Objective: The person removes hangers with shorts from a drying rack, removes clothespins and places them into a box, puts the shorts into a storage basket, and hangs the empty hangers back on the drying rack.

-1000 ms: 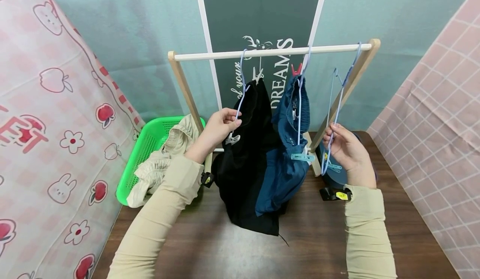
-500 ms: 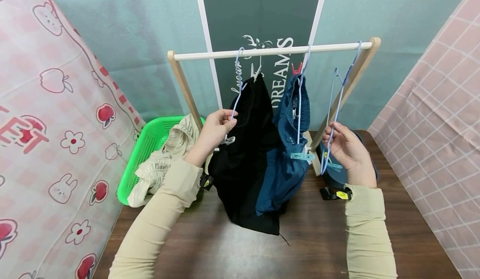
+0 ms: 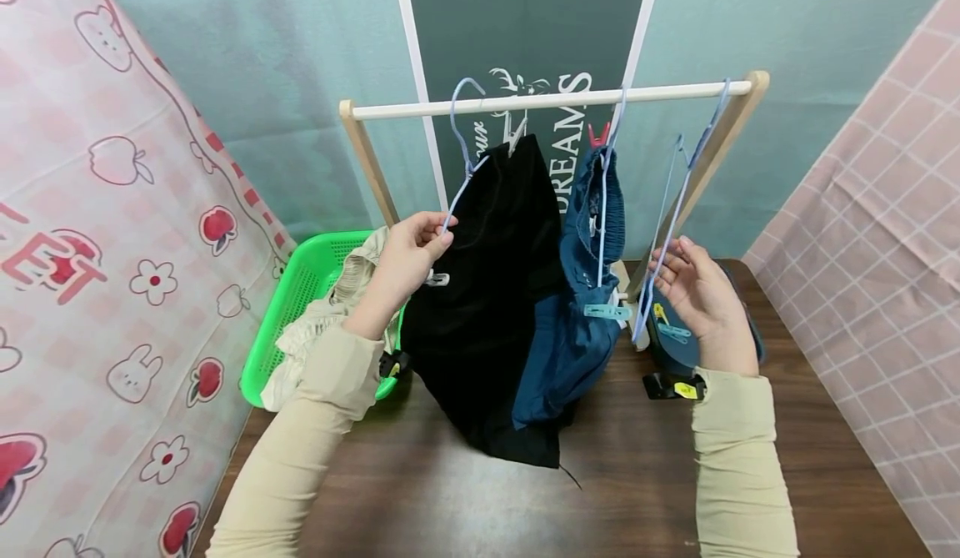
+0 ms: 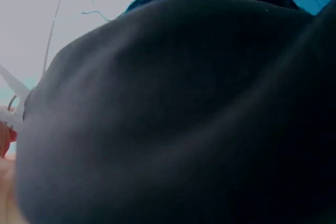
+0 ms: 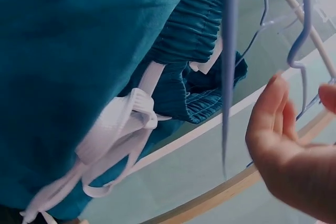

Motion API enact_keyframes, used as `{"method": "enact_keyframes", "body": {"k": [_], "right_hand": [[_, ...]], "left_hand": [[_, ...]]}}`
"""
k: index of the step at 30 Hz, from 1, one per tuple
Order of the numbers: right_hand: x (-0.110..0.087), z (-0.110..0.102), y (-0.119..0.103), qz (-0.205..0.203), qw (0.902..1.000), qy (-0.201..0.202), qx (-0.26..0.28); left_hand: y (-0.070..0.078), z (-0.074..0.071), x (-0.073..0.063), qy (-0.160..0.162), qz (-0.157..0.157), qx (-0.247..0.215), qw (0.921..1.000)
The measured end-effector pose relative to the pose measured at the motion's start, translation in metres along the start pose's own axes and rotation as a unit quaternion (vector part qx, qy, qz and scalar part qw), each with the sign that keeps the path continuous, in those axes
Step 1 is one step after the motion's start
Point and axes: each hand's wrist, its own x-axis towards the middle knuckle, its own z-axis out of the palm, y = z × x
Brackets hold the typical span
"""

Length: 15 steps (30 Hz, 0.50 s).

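Observation:
My left hand point(image 3: 405, 249) pinches the side of a lilac clothes hanger point(image 3: 468, 164) that carries black trousers point(image 3: 487, 324). A white clothespin point(image 3: 516, 134) grips their waistband at the far end, and another point(image 3: 437, 279) shows just below my fingers. The hanger's hook rises above the rod point(image 3: 555, 100). Black cloth point(image 4: 173, 103) fills most of the left wrist view. Beside the trousers, blue elastic-waisted bottoms point(image 3: 573, 358) with a white drawstring point(image 5: 107, 135) hang on another hanger. My right hand point(image 3: 701, 287) is loosely curled beside a bare hanger point(image 3: 693, 159), holding nothing.
At left, a green basket point(image 3: 255, 349) holds beige clothes point(image 3: 315, 324). The rack's right wooden post point(image 3: 738, 116) stands behind the bare hanger. A dark blue object point(image 3: 675, 358) sits under my right hand on the brown table point(image 3: 480, 508), with light-blue clothespins point(image 3: 675, 333) by it.
My left hand has moved left with the hanger and black trousers, and the hook has risen above the rod. My right fingers have come off the bare hanger.

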Motion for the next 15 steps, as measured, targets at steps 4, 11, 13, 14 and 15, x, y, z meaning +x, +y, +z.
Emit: {"method": "enact_keyframes", "body": {"k": [4,11,13,14,15], "right_hand": [[-0.003,0.009,-0.001,-0.042,0.995,0.085,-0.032],[-0.001,0.034,0.001,-0.172,0.9392,0.266,-0.133],[-0.001,0.042,0.001,-0.212,0.9185,0.296,-0.154],[-0.001,0.046,0.001,-0.229,0.9109,0.301,-0.165],[-0.002,0.05,0.001,-0.241,0.907,0.299,-0.173]], "left_hand": [[0.0,-0.01,-0.003,0.011,-0.002,-0.001,0.9999],[-0.001,-0.029,-0.009,0.033,0.008,-0.014,0.9993],[-0.001,-0.035,-0.011,0.041,0.013,-0.016,0.9989],[-0.001,-0.038,-0.012,0.046,0.016,-0.017,0.9987],[-0.001,-0.041,-0.013,0.05,0.017,-0.017,0.9985]]}}
